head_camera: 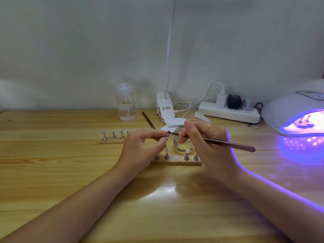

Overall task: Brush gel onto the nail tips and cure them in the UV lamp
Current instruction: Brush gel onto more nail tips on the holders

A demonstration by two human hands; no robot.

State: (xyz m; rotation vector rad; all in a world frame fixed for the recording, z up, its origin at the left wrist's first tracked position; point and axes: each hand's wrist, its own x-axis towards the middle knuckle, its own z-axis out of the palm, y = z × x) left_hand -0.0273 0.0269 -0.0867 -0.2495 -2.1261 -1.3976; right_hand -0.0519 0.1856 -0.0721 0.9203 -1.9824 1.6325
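Brush (210, 140) lies pinched in the right hand (206, 144), its tip meeting a nail tip (167, 136) pinched by the left hand (143, 148) fingers above the bench (52, 163). Just behind sits a glass jar (182, 146); a rack (177, 160) lies below. The lamp (298, 114) glows violet at far right.

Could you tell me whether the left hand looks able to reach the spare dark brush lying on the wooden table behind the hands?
Probably not right away: the left hand is pinching a small clear nail tip. The spare dark brush itself lies uncovered.
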